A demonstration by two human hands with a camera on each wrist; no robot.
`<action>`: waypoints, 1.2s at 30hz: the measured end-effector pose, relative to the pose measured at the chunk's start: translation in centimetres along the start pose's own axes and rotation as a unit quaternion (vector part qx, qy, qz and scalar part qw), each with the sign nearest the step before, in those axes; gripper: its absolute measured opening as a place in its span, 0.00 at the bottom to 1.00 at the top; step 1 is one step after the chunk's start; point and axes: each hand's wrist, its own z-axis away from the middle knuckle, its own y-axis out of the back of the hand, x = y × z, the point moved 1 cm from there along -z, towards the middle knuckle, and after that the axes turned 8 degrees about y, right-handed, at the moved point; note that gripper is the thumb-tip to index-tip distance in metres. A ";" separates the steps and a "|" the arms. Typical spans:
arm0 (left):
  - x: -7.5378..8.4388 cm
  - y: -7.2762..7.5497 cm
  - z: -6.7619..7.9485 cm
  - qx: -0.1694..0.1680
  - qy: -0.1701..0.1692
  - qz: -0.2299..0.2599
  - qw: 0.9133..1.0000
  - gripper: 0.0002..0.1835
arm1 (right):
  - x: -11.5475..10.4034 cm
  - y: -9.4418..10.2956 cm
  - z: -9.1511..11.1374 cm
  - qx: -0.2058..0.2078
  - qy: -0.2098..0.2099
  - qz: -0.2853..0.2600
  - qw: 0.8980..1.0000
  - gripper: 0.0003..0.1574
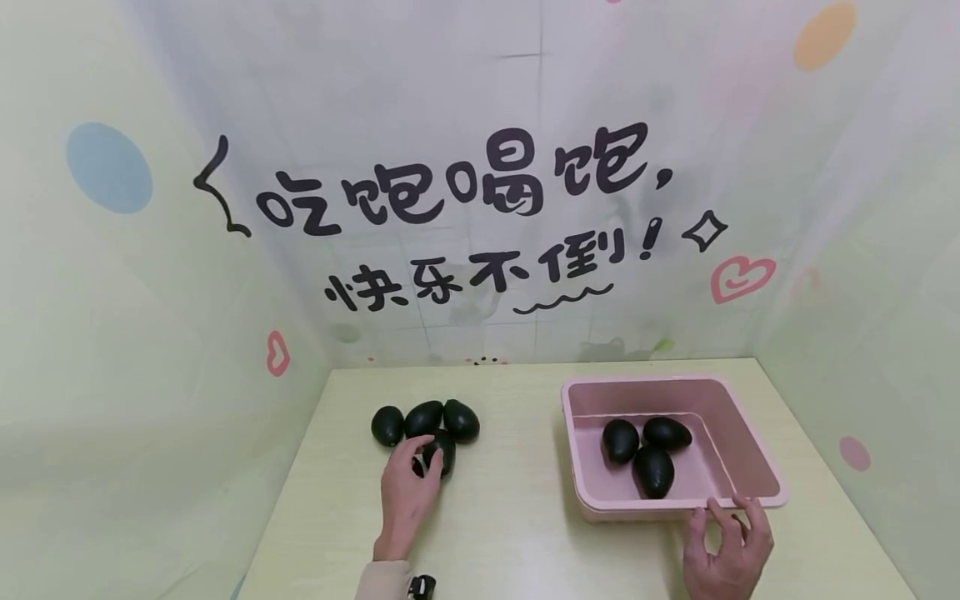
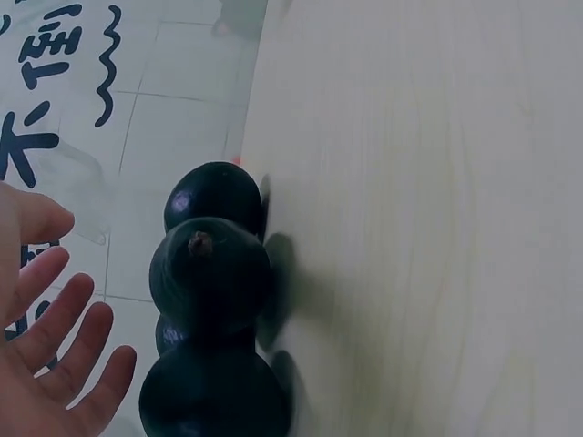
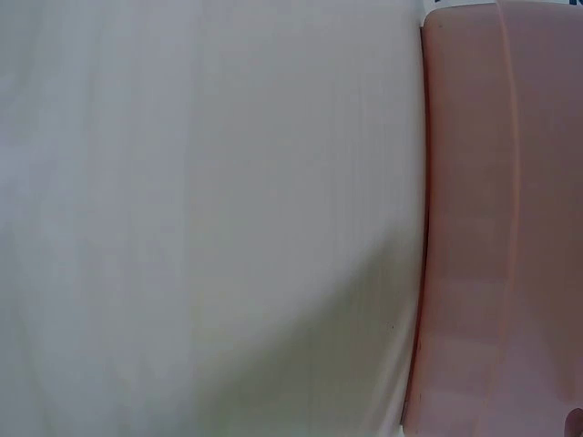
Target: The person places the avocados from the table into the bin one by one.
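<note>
Several dark avocados (image 1: 462, 422) lie in a cluster on the left of the table. Over the front of the cluster is my left hand (image 1: 407, 497), its thumb and forefinger spread about one avocado (image 1: 444, 454). The left wrist view shows the fingers (image 2: 56, 328) parted beside the avocados (image 2: 211, 273), with a visible gap. On the right stands a pink plastic bin (image 1: 675, 503) with three avocados (image 1: 655, 472) inside. At its front rim my right hand (image 1: 726, 550) rests with bent fingertips touching the edge. Only a sliver of finger shows in the right wrist view, beside the bin wall (image 3: 483, 228).
The pale wooden table (image 1: 510, 517) is enclosed by printed cloth walls (image 1: 480, 83) at the back and both sides. A stretch of tabletop separates the cluster from the bin. A dark wristband (image 1: 422, 587) is on the left wrist.
</note>
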 end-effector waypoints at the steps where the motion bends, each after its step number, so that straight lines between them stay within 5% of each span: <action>1: -0.1 0.1 0.0 0.005 -0.001 0.000 1.000 0.13 | -0.1 0.0 0.0 0.001 0.001 0.000 1.000 0.27; 12: -1.7 0.3 -0.2 0.046 -0.022 -0.008 0.999 0.11 | -0.7 -0.3 -0.5 0.012 0.004 -0.008 1.000 0.26; 36: -4.8 0.8 0.5 0.038 0.050 -0.034 0.997 0.18 | -1.1 -0.3 -0.9 0.010 0.006 -0.010 1.000 0.27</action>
